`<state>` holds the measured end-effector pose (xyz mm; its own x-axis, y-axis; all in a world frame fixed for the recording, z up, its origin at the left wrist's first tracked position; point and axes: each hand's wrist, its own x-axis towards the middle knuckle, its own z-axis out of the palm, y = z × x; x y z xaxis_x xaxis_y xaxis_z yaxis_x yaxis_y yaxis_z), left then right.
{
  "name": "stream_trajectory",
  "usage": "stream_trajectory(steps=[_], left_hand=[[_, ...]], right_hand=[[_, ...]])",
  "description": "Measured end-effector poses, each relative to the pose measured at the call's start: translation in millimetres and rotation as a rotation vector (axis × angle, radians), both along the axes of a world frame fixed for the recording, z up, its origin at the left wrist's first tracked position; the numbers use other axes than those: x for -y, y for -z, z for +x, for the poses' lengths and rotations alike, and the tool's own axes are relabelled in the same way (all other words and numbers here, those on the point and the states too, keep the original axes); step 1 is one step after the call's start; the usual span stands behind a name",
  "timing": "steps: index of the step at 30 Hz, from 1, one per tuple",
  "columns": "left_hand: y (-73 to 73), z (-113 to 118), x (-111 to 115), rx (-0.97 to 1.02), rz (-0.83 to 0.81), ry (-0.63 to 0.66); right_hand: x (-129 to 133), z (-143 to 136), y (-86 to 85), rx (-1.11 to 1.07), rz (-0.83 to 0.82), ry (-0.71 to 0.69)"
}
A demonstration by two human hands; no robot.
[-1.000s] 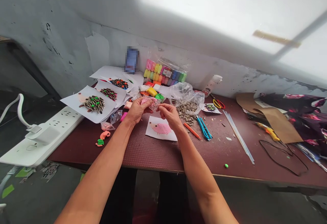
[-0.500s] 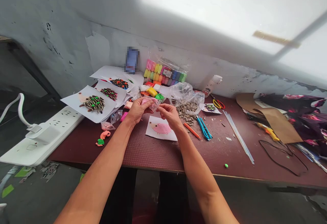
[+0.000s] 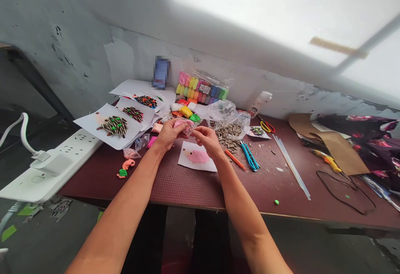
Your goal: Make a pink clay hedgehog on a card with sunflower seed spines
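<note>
Steadying the packet [image 3: 182, 123] seems to be what matters here. It is clamped between the left hand's [image 3: 168, 134] thumb and fingers, pink filling in clear plastic, held above the table. The right hand's [image 3: 206, 138] fingertips are closed together at its right edge, apparently on the plastic, though the exact contact is too small to be told. The filling looks soft and could be squeezed out of shape, so a light left grip is advised, with any pull kept small and close to the fingertips.

Under the fingers and nearer the body, the card [image 3: 191, 156] is laid flat, partly hidden by the right hand. Beyond the left fingers, clay [image 3: 185, 112] is heaped. Just right of the right fingers, seeds [image 3: 229, 134] are spilled, with the orange tool [image 3: 235, 160] and blue tool [image 3: 249, 156] set nearer; sideways room is narrowed there. Well left of the fingers, papers [image 3: 87, 118] are stacked.
</note>
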<state>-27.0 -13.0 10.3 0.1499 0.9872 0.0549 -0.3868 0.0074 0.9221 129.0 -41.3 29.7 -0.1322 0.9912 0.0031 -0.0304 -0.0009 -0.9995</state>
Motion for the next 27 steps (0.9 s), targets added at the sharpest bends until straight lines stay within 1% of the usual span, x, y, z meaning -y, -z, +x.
stream_trajectory(steps=[5, 14, 18, 24, 27], left_hand=[[-2.1, 0.8, 1.6, 0.012, -0.012, 0.008], [-4.5, -0.6, 1.8, 0.013, -0.005, -0.018], [-4.9, -0.7, 2.5, -0.003, 0.0, 0.004], [-4.0, -0.9, 1.9, -0.02, 0.003, -0.016], [-4.0, -1.2, 1.7, -0.022, -0.008, -0.016]], right_hand=[[-0.9, 1.3, 2.6, 0.003, -0.002, 0.004], [-1.5, 0.4, 4.1, 0.001, 0.005, 0.012], [-1.8, 1.2, 5.6, 0.019, 0.031, -0.011], [-2.7, 2.1, 7.1, 0.038, 0.052, -0.043], [-2.8, 1.5, 7.3, 0.047, 0.056, -0.029]])
